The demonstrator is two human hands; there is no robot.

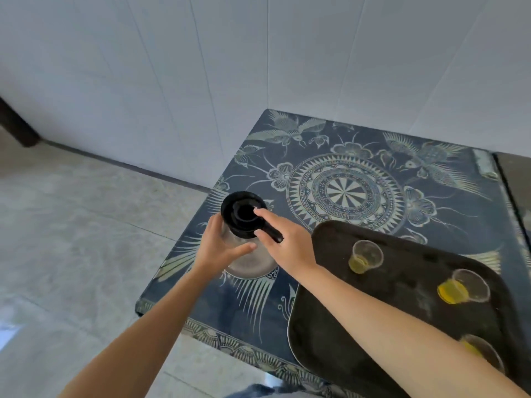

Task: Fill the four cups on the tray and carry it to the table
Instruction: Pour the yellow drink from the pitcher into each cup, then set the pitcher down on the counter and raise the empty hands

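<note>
A clear glass carafe with a black lid and black handle stands upright near the table's left edge. My left hand cups its glass body from the left. My right hand holds the black handle, with the thumb resting on the lid. To the right lies a dark tray with three clear plastic cups in view: a far one, a middle one and a near one partly behind my right forearm. Each holds yellow liquid.
The table has a dark blue cloth with a bird and flower pattern; its left edge and front edge are close to the carafe and tray. White tiled walls meet behind it. Grey floor tiles lie to the left.
</note>
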